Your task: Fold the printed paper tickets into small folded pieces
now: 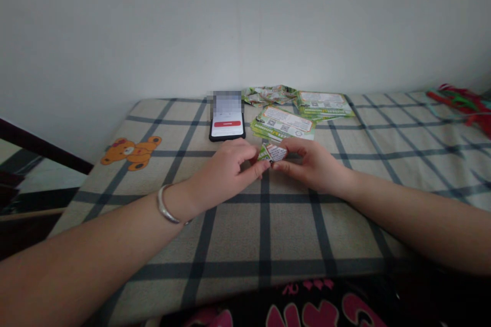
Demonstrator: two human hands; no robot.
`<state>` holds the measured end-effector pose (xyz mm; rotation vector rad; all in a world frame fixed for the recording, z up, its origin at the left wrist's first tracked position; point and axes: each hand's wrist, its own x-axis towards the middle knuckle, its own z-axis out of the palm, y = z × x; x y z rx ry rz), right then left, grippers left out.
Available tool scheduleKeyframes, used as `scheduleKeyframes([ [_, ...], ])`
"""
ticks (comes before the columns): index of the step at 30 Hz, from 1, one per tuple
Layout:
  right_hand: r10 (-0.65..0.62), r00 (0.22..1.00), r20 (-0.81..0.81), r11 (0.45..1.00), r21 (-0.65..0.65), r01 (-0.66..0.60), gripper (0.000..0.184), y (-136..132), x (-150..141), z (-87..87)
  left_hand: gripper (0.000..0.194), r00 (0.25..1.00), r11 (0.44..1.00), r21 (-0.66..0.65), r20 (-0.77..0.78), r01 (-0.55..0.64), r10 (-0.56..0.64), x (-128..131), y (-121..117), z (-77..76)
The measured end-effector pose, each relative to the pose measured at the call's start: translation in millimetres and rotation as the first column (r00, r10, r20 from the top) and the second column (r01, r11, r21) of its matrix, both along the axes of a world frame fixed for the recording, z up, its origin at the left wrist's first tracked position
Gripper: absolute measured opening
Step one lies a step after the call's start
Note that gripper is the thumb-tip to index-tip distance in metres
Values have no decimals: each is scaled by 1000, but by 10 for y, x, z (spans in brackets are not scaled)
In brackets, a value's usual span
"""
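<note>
Both hands meet over the middle of a checked cloth surface [230, 235]. My left hand [224, 171], with a silver bracelet [165, 207] on its wrist, pinches one side of a small folded green and white paper [273, 153]. My right hand [312, 163] grips the paper's other side with closed fingers. The paper is held just above the cloth. Just beyond the hands lie stacks of green and white printed leaflets [284, 123] and a second leaflet stack [324, 103], with crumpled leaflets [268, 94] behind them.
A black phone [227, 121] with a lit screen lies flat behind my left hand. An orange bear print [131, 152] is on the cloth's left side. Red and green items [464, 104] lie at the far right. A white wall [230, 25] backs the surface.
</note>
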<state>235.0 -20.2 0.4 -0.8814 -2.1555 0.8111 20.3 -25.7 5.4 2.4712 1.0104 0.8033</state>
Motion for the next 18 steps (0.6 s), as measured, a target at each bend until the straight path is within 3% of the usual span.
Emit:
scheduleKeyframes([
  [4, 41, 999, 17, 999, -25, -41, 15, -15, -15, 9, 34, 999, 1000, 6, -50, 22, -22, 3, 9, 5],
  [7, 63, 995, 82, 995, 74, -69, 14, -26, -25, 34, 29, 998, 999, -2, -48, 45, -45, 13, 14, -1],
  [12, 74, 972, 225, 965, 231, -127, 32, -29, -17, 64, 32, 989, 993, 55, -107, 108, -102, 31, -6, 7],
  [18, 135, 951, 277, 941, 266, -211, 34, -27, -4, 67, 34, 968, 972, 181, -223, 153, -111, 12, -22, 2],
])
